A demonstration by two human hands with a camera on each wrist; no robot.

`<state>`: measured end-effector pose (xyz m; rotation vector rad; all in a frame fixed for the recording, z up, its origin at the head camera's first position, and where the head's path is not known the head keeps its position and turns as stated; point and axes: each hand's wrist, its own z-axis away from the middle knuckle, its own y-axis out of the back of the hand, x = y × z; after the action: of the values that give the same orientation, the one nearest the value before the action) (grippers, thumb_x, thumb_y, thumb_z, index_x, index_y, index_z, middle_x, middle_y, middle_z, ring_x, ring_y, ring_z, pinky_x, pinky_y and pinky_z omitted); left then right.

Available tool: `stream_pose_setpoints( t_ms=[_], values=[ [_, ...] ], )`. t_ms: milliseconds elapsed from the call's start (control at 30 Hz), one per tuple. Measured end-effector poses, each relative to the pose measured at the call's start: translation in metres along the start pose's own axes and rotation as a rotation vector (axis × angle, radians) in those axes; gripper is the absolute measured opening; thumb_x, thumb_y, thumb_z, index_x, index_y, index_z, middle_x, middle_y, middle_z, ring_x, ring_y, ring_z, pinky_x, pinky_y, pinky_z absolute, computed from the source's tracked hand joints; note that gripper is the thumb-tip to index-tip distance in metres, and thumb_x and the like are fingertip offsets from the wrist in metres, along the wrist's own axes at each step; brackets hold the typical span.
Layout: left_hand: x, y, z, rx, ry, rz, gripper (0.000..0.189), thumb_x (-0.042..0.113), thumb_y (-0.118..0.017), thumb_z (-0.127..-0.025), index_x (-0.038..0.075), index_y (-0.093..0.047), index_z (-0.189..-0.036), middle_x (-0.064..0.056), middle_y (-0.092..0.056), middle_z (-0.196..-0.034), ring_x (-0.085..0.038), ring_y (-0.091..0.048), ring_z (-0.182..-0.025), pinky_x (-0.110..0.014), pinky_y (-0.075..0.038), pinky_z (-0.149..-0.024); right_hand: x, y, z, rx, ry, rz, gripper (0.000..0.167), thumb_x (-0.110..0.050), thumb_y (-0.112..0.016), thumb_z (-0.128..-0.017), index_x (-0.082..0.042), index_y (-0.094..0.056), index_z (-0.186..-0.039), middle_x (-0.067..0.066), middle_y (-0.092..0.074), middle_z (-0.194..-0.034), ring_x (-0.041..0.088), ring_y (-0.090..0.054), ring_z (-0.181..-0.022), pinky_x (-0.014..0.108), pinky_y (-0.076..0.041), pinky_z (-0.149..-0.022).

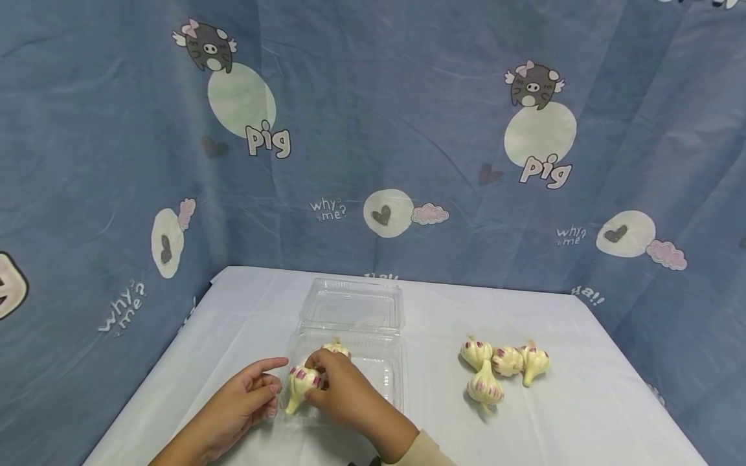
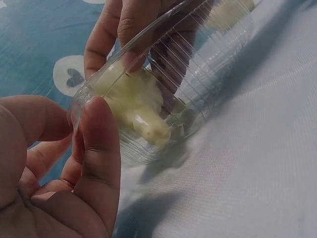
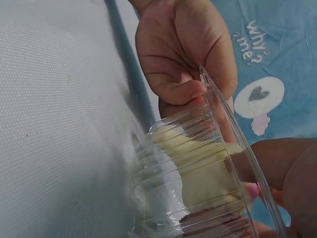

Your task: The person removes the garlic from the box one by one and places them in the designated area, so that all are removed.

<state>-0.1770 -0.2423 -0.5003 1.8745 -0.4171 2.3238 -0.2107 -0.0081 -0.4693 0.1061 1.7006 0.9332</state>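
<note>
A clear plastic clamshell box (image 1: pixel 401 382) lies with its lid (image 1: pixel 352 304) folded back toward the wall. My right hand (image 1: pixel 346 393) grips a garlic bulb (image 1: pixel 302 380) inside the base at its left side, with the bulb's stem pointing toward me. Behind it another garlic bulb (image 1: pixel 336 349) lies in the base, partly hidden by the right hand. At the box's left edge is my left hand (image 1: pixel 236 398). In the left wrist view its thumb (image 2: pixel 99 124) and forefinger pinch the clear rim.
To the right of the box, several garlic bulbs (image 1: pixel 507 360) lie in a touching cluster on the white tablecloth (image 1: pixel 588 414). Blue printed fabric (image 1: pixel 373 129) hangs behind the table and along its sides.
</note>
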Motion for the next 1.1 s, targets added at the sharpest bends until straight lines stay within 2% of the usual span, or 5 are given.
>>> stream_pose_setpoints(
  t_ms=[200,433,600,867,1100],
  values=[
    [-0.0008,-0.0001,-0.0008,-0.003,-0.005,-0.002,0.066,0.013,-0.059,-0.107,-0.005,-0.024,-0.161,-0.002,-0.057,-0.106,-0.009,-0.059,-0.081,-0.023,-0.058,-0.072,0.0015,0.0003,0.0009,0.002,0.001,-0.015,0.033,-0.010,-0.081,-0.088,-0.022,-0.064,-0.114,-0.006,-0.061,-0.107,0.003,-0.054,-0.085,0.021,-0.048,-0.069],
    [-0.0005,0.0000,-0.0014,-0.003,-0.001,-0.005,0.066,0.012,-0.059,-0.107,-0.005,-0.025,-0.160,-0.002,-0.058,-0.106,-0.009,-0.060,-0.081,-0.024,-0.058,-0.073,0.0024,0.0030,0.0005,-0.025,0.002,-0.016,0.034,-0.008,-0.078,-0.091,-0.019,-0.065,-0.121,-0.007,-0.055,-0.094,0.004,-0.050,-0.077,0.022,-0.046,-0.065],
    [0.0004,-0.0001,-0.0008,0.001,0.018,-0.012,0.068,0.012,-0.060,-0.106,-0.004,-0.024,-0.161,-0.003,-0.058,-0.106,-0.009,-0.060,-0.081,-0.024,-0.058,-0.073,0.0022,0.0037,0.0006,-0.024,0.011,-0.021,0.034,-0.008,-0.077,-0.092,-0.018,-0.065,-0.123,-0.008,-0.054,-0.093,0.004,-0.049,-0.079,0.022,-0.045,-0.067],
    [0.0004,0.0008,-0.0006,-0.016,0.003,-0.004,0.067,0.012,-0.059,-0.107,-0.005,-0.024,-0.160,-0.002,-0.057,-0.106,-0.009,-0.060,-0.081,-0.024,-0.058,-0.073,0.0026,0.0041,0.0006,-0.018,0.029,-0.024,0.034,-0.006,-0.076,-0.092,-0.015,-0.066,-0.123,-0.008,-0.054,-0.089,0.002,-0.048,-0.075,0.021,-0.044,-0.063],
    [-0.0004,-0.0004,0.0001,-0.001,0.010,-0.020,0.065,0.012,-0.059,-0.107,-0.005,-0.025,-0.160,-0.003,-0.057,-0.105,-0.009,-0.060,-0.080,-0.024,-0.058,-0.074,0.0029,0.0046,-0.0002,-0.025,0.034,-0.050,0.034,-0.005,-0.074,-0.092,-0.015,-0.066,-0.124,-0.010,-0.054,-0.089,0.002,-0.049,-0.074,0.020,-0.044,-0.063]
  ],
)
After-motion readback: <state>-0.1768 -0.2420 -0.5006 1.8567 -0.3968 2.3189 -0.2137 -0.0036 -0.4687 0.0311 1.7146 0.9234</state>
